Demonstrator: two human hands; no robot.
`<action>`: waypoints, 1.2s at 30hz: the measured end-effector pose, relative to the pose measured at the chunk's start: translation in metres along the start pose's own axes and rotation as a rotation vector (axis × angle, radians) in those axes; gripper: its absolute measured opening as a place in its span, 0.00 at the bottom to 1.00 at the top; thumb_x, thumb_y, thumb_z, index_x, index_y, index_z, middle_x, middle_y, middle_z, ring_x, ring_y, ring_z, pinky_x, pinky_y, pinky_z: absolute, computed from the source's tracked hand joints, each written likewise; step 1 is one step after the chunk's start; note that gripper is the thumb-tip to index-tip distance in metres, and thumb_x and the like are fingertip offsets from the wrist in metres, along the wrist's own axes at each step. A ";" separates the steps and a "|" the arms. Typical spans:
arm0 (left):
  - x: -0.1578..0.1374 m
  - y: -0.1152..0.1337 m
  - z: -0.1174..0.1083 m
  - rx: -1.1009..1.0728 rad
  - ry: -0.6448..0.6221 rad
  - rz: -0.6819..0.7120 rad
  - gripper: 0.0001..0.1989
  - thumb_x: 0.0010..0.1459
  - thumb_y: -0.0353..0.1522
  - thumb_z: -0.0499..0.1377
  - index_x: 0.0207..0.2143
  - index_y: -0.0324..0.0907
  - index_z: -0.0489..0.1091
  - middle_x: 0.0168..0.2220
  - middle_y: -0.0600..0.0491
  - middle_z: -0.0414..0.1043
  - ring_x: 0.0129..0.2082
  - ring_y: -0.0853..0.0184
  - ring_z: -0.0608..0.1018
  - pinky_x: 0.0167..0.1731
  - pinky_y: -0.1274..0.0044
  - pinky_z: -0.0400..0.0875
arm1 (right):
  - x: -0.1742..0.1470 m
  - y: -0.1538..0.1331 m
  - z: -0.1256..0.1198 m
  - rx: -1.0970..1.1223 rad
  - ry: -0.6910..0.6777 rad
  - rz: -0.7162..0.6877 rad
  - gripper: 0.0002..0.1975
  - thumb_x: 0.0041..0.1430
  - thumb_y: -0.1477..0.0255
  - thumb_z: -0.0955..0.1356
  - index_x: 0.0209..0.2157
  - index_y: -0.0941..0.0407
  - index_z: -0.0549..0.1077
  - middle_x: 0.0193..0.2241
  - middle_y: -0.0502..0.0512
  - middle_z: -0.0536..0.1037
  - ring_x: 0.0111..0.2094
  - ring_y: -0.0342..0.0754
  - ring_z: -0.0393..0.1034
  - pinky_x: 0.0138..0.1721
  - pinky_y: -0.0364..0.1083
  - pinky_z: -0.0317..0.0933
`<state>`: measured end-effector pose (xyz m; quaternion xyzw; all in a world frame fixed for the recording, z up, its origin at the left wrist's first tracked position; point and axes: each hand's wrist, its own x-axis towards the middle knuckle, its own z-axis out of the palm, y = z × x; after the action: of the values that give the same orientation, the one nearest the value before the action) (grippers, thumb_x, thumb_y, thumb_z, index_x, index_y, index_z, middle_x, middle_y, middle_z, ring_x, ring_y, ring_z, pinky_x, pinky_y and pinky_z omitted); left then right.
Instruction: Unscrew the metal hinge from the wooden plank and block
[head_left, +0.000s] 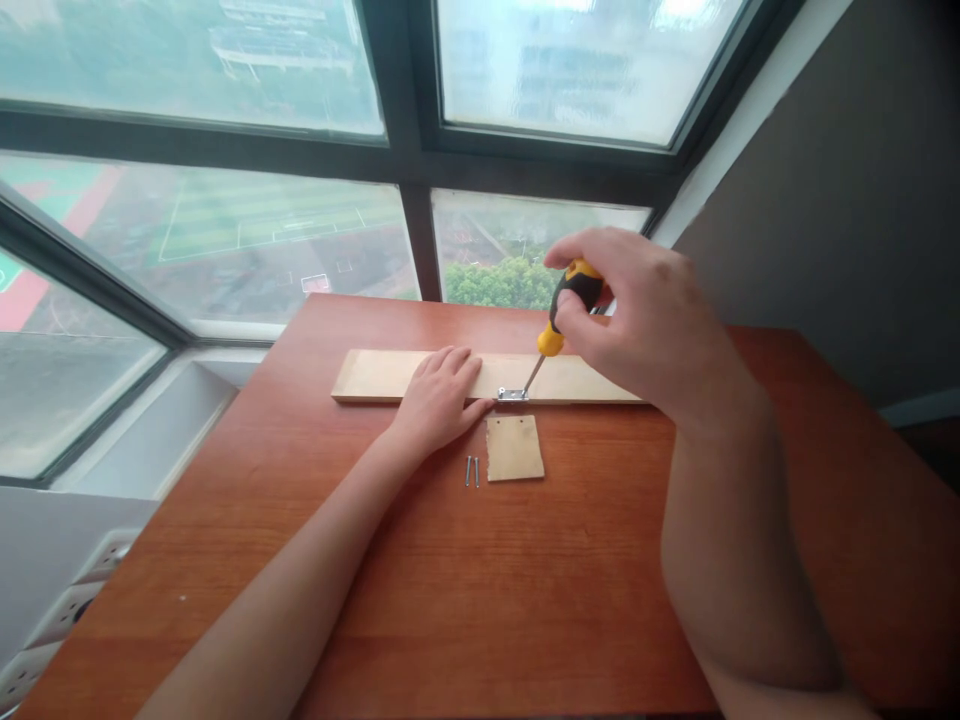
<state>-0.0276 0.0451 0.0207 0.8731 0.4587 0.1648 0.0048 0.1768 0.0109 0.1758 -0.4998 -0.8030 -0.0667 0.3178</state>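
Note:
A long pale wooden board (375,375) lies across the far part of the table. My left hand (442,395) rests flat on it with the fingers stretched out, the thumb reaching to the left end of a small metal hinge (513,395) at the board's near edge. My right hand (630,310) is closed around the yellow and black handle of a screwdriver (553,330). Tilted, its tip meets the hinge's right end. Just in front lies a small square wooden piece (515,450) with two holes along its top. Beside it are two screws (472,472).
The reddish-brown wooden table (480,600) stands against dark-framed windows (420,160). A grey wall (825,190) rises on the right. White power sockets (67,610) sit low at the left, past the table's edge.

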 end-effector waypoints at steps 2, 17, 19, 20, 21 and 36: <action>0.007 0.000 -0.006 0.020 -0.053 0.027 0.21 0.57 0.42 0.58 0.49 0.39 0.65 0.54 0.41 0.66 0.54 0.52 0.67 0.53 0.63 0.62 | 0.001 0.001 0.002 -0.032 0.029 0.038 0.08 0.60 0.70 0.64 0.39 0.53 0.73 0.37 0.54 0.78 0.39 0.52 0.70 0.42 0.51 0.61; 0.036 -0.024 -0.015 -0.279 -0.271 0.183 0.28 0.54 0.44 0.60 0.55 0.45 0.65 0.55 0.48 0.68 0.54 0.57 0.71 0.51 0.70 0.64 | -0.001 0.003 -0.002 0.002 0.005 0.031 0.13 0.57 0.75 0.64 0.43 0.52 0.72 0.40 0.54 0.78 0.40 0.51 0.71 0.42 0.50 0.63; 0.037 -0.022 -0.015 -0.283 -0.267 0.177 0.26 0.55 0.44 0.59 0.54 0.45 0.67 0.54 0.47 0.69 0.53 0.57 0.71 0.51 0.70 0.65 | 0.000 0.004 -0.001 -0.046 0.012 0.099 0.09 0.59 0.68 0.65 0.41 0.52 0.73 0.35 0.53 0.78 0.36 0.52 0.71 0.37 0.50 0.62; 0.037 -0.020 -0.014 -0.288 -0.255 0.167 0.24 0.56 0.44 0.59 0.52 0.44 0.68 0.52 0.47 0.70 0.51 0.57 0.72 0.50 0.69 0.66 | 0.000 0.005 0.000 -0.071 0.017 0.135 0.10 0.60 0.65 0.64 0.40 0.52 0.74 0.32 0.53 0.78 0.34 0.52 0.70 0.36 0.50 0.61; 0.038 -0.017 -0.013 -0.296 -0.235 0.156 0.22 0.57 0.44 0.58 0.50 0.44 0.69 0.51 0.47 0.71 0.50 0.57 0.73 0.49 0.69 0.66 | 0.000 0.005 0.000 -0.088 0.020 0.162 0.11 0.61 0.63 0.64 0.39 0.52 0.74 0.30 0.53 0.77 0.32 0.52 0.70 0.35 0.51 0.61; 0.046 0.039 -0.006 -0.244 -0.165 0.181 0.07 0.55 0.26 0.55 0.32 0.41 0.73 0.35 0.49 0.75 0.34 0.63 0.77 0.35 0.73 0.69 | -0.003 0.008 0.000 -0.089 -0.016 0.082 0.16 0.56 0.71 0.66 0.47 0.51 0.70 0.41 0.56 0.76 0.38 0.54 0.70 0.39 0.52 0.63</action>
<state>0.0263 0.0587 0.0453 0.9145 0.3527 0.1470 0.1333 0.1851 0.0124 0.1724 -0.5464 -0.7805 -0.0854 0.2915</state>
